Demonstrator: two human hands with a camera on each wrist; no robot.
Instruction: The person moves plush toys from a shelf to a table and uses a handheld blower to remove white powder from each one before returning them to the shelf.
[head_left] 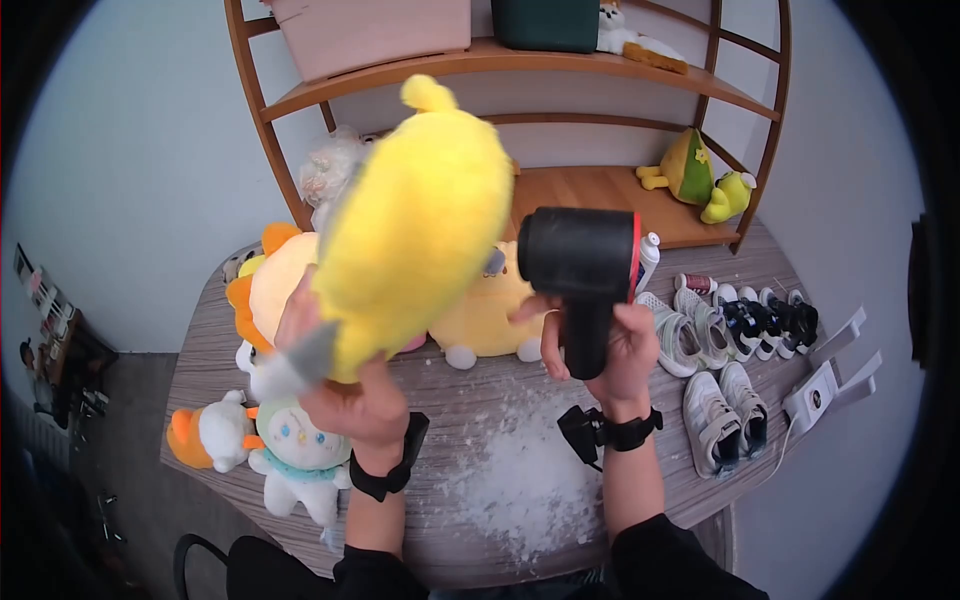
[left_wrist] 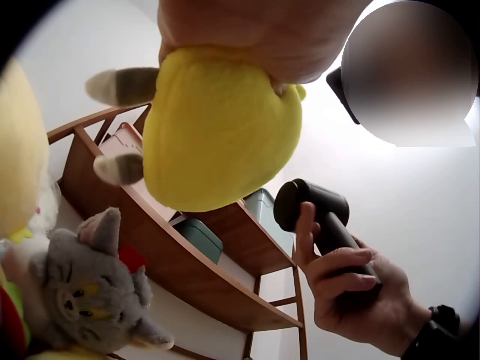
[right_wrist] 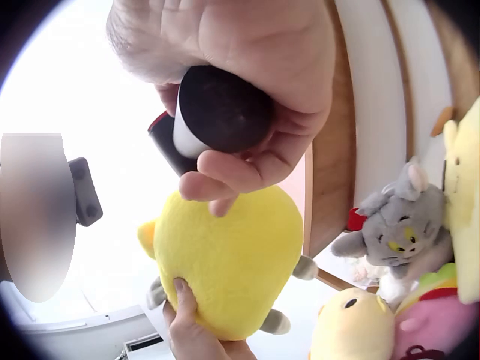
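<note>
My left hand (head_left: 365, 405) grips a yellow plush toy (head_left: 425, 215) with grey feet by its lower end, lifted above the table. The toy is blurred in the head view; its yellow body also fills the middle of the left wrist view. Its handle wrapped by my right hand (head_left: 628, 350), a black hair dryer (head_left: 572, 252) with a red rear rim is raised beside the toy. The barrel points left, towards the plush. In the right wrist view, the left thumb (right_wrist: 184, 300) presses into the yellow fabric and the round handle end (right_wrist: 225, 109) shows under the right palm.
Loose white fluff (head_left: 525, 475) is scattered over the wooden table (head_left: 440, 535). Several plush toys (head_left: 300, 435) crowd its left side and back. Pairs of shoes (head_left: 715, 425) and a white folding-arm device (head_left: 812, 400) stand right. A wooden shelf (head_left: 560, 65) rises behind.
</note>
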